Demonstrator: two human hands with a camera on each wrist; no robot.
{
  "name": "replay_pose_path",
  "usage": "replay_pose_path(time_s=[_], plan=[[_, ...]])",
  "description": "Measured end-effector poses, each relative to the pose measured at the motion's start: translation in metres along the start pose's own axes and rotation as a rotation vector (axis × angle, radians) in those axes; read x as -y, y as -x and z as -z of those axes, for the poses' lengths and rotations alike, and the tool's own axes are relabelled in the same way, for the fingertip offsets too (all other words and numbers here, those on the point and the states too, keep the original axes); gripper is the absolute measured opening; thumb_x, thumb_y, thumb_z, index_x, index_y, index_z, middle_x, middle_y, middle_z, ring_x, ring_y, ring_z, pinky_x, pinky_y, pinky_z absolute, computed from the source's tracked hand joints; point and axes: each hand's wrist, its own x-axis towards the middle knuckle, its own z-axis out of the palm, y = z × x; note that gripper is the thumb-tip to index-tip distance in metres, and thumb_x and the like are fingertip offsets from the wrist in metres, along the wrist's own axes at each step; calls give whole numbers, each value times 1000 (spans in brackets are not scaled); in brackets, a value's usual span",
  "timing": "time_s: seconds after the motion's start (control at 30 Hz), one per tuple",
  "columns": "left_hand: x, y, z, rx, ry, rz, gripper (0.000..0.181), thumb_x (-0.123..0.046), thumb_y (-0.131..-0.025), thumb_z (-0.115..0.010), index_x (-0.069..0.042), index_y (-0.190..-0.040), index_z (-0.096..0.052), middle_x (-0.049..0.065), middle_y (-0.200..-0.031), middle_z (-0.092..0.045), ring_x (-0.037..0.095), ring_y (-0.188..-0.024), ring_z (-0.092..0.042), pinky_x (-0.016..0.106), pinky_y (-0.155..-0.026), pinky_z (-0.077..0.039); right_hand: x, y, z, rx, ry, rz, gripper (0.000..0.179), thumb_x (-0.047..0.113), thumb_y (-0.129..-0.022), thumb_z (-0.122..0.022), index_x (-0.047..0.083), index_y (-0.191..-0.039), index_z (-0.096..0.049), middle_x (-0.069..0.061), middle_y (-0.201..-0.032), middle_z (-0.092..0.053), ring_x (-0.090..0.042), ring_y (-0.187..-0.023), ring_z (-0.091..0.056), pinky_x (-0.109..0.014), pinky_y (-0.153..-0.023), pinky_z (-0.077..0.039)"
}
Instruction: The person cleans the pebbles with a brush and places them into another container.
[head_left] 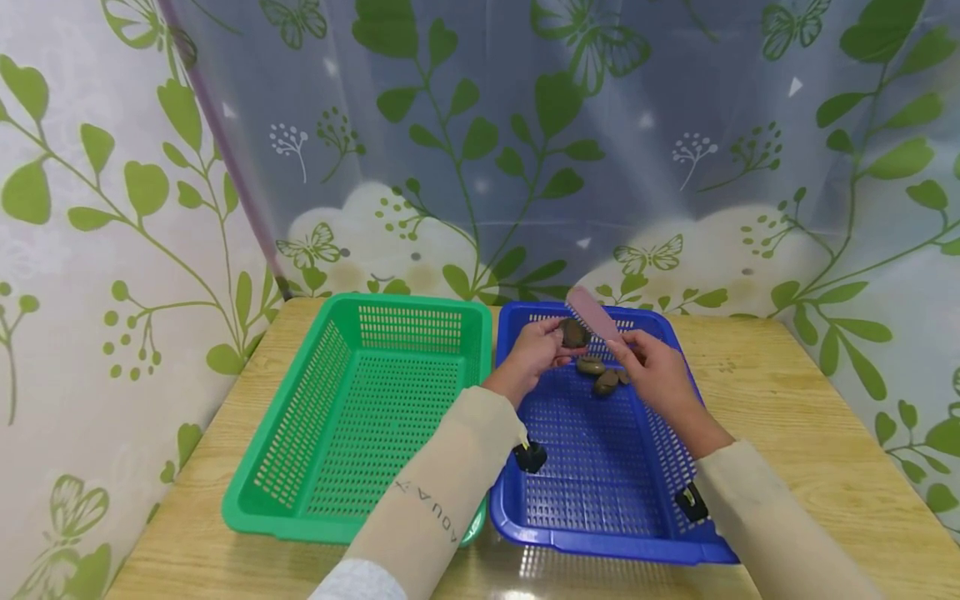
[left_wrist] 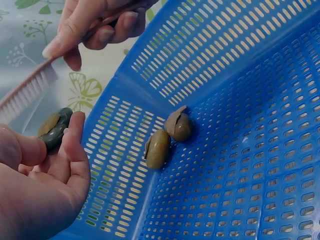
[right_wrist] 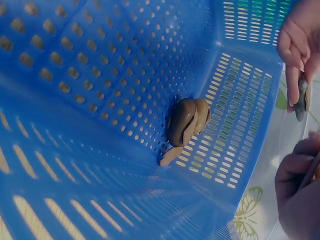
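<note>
Between thumb and fingers my left hand pinches a dark, smooth stone with a brown, mud-like patch on one face. My right hand grips a pink brush by its handle, its white bristles facing the stone, and a small gap shows between them in the left wrist view. Both hands are over the far end of the blue basket. Inside it, against the far wall, lie an olive-brown stone and a rounder brown stone, both with brown pieces stuck on.
A small brown piece lies beside the stones in the blue basket. Left of it stands a green basket, its rim close to the blue one. Both are on a wooden table, with a leaf-patterned curtain behind.
</note>
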Motion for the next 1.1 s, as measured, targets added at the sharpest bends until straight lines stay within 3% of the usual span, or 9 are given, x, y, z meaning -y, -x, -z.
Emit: replay_pose_path(time_s=[0.13, 0.37, 0.57, 0.73, 0.87, 0.97, 1.1], plan=[[2, 0, 1, -23, -33, -16, 38, -5, -104, -39, -6, -139, -53, 18, -118, -66, 13, -77, -66, 19, -60, -49, -1, 0, -3, 78, 10, 41, 31, 32, -99, -56, 2, -103, -64, -4, -65, -56, -16, -56, -44, -31, -53, -36], [4, 0, 1, -64, -41, -12, 36, 7, -96, -42, -2, -124, -63, 18, -110, -69, 10, -68, -59, 22, -63, -49, -2, 0, -5, 156, 28, 19, 31, 31, -99, -58, 1, -105, -65, -3, -65, -53, -17, -56, -43, -31, -53, -36], [3, 1, 1, -54, -57, -9, 32, -7, -103, -42, -5, -129, -61, 17, -109, -69, 9, -59, -53, 18, -56, -46, 0, -1, -3, 175, 27, -23, 28, 22, -98, -60, -2, -111, -65, -10, -81, -65, -18, -66, -50, -31, -58, -41], [3, 0, 1, -22, -32, 1, 36, -7, -104, -40, -8, -137, -55, 17, -114, -69, 7, -62, -58, 18, -56, -46, -1, 0, -2, 152, 41, -50, 28, 19, -97, -60, -3, -114, -66, -13, -90, -69, -20, -72, -55, -32, -63, -44], [2, 0, 1, -12, -23, 11, 38, -7, -105, -39, -7, -141, -51, 16, -120, -66, 20, -83, -70, 17, -56, -46, -1, 0, 1, 135, 54, -92, 31, 18, -97, -58, -4, -118, -64, -13, -89, -69, -20, -70, -55, -31, -60, -43], [1, 0, 1, -5, -19, 9, 38, -7, -105, -38, -6, -141, -50, 16, -123, -65, 29, -102, -67, 17, -57, -45, -1, -1, 4, 112, 59, -127, 32, 17, -98, -56, -5, -120, -61, -12, -84, -66, -20, -67, -52, -31, -58, -41], [1, 0, 2, -1, -17, 3, 37, -6, -105, -38, -5, -139, -52, 16, -121, -66, 26, -92, -70, 18, -57, -44, -2, -1, 5, 77, 59, -137, 31, 19, -100, -53, -5, -118, -60, -12, -81, -62, -20, -65, -51, -31, -57, -41]])
